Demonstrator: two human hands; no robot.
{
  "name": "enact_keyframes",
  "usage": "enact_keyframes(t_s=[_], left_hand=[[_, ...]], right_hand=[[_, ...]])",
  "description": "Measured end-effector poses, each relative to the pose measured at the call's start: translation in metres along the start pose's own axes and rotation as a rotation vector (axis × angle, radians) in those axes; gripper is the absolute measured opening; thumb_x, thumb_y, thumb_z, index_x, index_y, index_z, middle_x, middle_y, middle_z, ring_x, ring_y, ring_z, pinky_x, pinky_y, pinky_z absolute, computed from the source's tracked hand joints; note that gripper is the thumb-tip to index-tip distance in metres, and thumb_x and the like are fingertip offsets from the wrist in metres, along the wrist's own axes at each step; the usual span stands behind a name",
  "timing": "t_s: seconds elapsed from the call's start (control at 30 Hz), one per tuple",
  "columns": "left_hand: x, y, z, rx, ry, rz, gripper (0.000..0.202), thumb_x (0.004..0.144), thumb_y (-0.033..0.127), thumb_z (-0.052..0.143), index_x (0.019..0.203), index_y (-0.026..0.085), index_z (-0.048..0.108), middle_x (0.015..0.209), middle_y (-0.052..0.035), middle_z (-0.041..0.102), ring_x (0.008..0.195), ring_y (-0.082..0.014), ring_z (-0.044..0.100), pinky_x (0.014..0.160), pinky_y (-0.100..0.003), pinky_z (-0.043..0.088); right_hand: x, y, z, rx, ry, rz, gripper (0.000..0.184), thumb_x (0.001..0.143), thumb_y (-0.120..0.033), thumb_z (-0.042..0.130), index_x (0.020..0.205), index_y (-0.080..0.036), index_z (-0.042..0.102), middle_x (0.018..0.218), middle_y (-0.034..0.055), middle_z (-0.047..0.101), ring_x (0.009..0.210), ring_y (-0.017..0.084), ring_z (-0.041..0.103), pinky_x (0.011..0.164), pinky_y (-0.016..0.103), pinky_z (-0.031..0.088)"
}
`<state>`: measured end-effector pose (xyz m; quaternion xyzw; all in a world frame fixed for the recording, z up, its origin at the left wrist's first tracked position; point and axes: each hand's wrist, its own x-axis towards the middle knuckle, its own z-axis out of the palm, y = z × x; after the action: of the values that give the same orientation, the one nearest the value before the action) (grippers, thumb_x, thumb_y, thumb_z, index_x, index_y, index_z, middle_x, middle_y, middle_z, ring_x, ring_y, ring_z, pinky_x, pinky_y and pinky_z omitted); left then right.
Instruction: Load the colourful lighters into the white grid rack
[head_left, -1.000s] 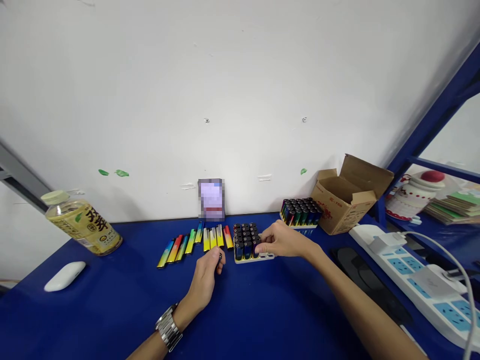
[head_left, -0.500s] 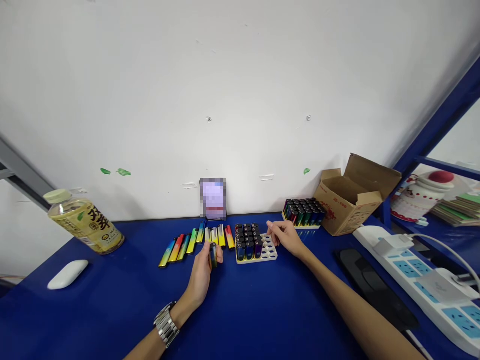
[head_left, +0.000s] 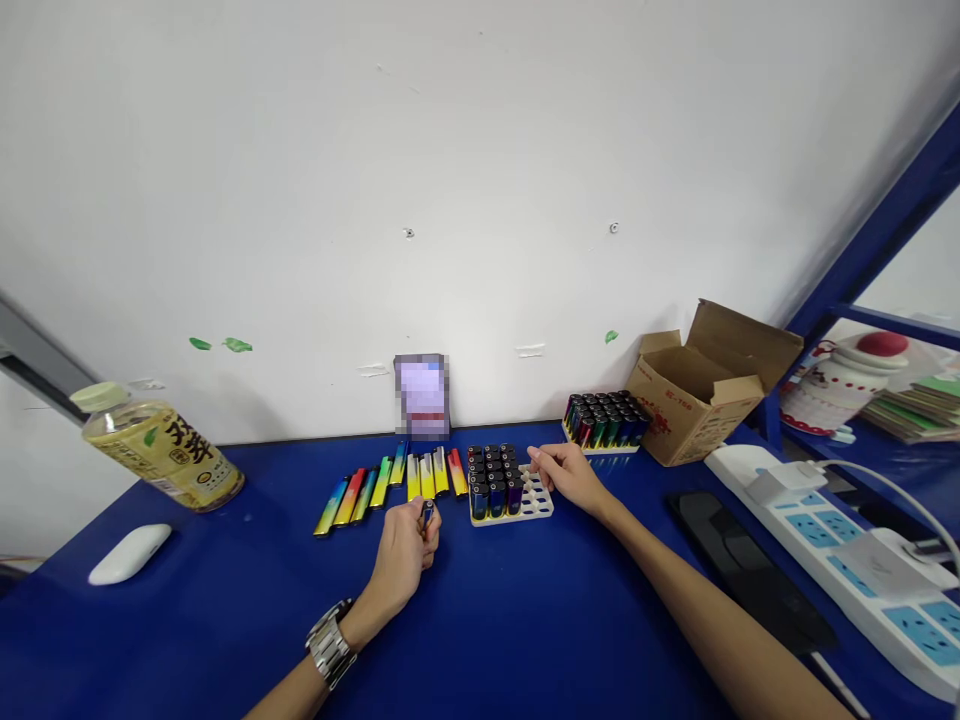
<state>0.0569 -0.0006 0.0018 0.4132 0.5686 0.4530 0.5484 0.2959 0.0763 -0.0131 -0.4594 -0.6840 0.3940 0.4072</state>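
My left hand point(head_left: 407, 545) is closed around a small dark lighter point(head_left: 427, 513), its top end poking out above the fingers. Just beyond lies a loose row of lighters point(head_left: 346, 500) with bright gradient bodies, blue, red, green and yellow. To the right of that hand sits a white tray point(head_left: 535, 503) with holes. Dark metallic lighters point(head_left: 495, 488) with black tops stand upright in its left part, and the right-hand holes are bare. My right hand point(head_left: 568, 478) rests at the tray's right edge, fingers curled in against it.
A second tray of upright dark lighters point(head_left: 606, 420) stands at the back, beside an opened cardboard box point(head_left: 679, 415). A phone point(head_left: 421, 395) leans on the wall. Bottle point(head_left: 165, 450) and white case point(head_left: 130, 553) lie left; black phone point(head_left: 742, 570) and power strip point(head_left: 840, 560) right.
My left hand has drawn slightly down toward me and turned, so less of the held lighter shows. My right hand stays at the tray. The whole view has shifted slightly.
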Motion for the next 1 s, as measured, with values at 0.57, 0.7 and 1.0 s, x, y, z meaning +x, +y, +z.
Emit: enact_keyframes(t_s=[0.57, 0.7, 1.0], left_hand=[[-0.005, 0.001, 0.004, 0.075, 0.065, 0.153, 0.043, 0.081, 0.051, 0.038, 0.048, 0.023, 0.033, 0.04, 0.0066, 0.027, 0.035, -0.006, 0.022, 0.036, -0.021, 0.02], [-0.004, -0.002, 0.004, 0.076, 0.072, 0.157, 0.046, 0.083, 0.053, 0.036, 0.048, 0.023, 0.034, 0.041, 0.0064, 0.027, 0.036, -0.0063, 0.023, 0.037, -0.021, 0.019], [-0.009, -0.008, 0.0, 0.214, 0.105, 0.435, 0.052, 0.091, 0.056, 0.029, 0.094, 0.016, 0.063, 0.068, -0.0016, 0.052, 0.063, -0.0154, 0.048, 0.061, -0.029, 0.044]], right_hand=[[-0.001, -0.008, -0.002, -0.036, -0.021, -0.007, 0.053, 0.085, -0.059, 0.047, 0.055, -0.017, 0.057, 0.041, -0.0017, 0.048, 0.04, 0.012, 0.045, 0.044, 0.024, 0.036], [-0.001, -0.007, -0.001, -0.025, -0.017, -0.004, 0.053, 0.084, -0.06, 0.047, 0.055, -0.017, 0.058, 0.041, -0.0015, 0.049, 0.04, 0.012, 0.046, 0.044, 0.025, 0.037], [-0.009, -0.021, 0.002, -0.1, 0.361, -0.214, 0.052, 0.087, -0.056, 0.041, 0.049, -0.021, 0.046, 0.041, -0.0027, 0.036, 0.04, 0.011, 0.033, 0.044, 0.027, 0.029]])
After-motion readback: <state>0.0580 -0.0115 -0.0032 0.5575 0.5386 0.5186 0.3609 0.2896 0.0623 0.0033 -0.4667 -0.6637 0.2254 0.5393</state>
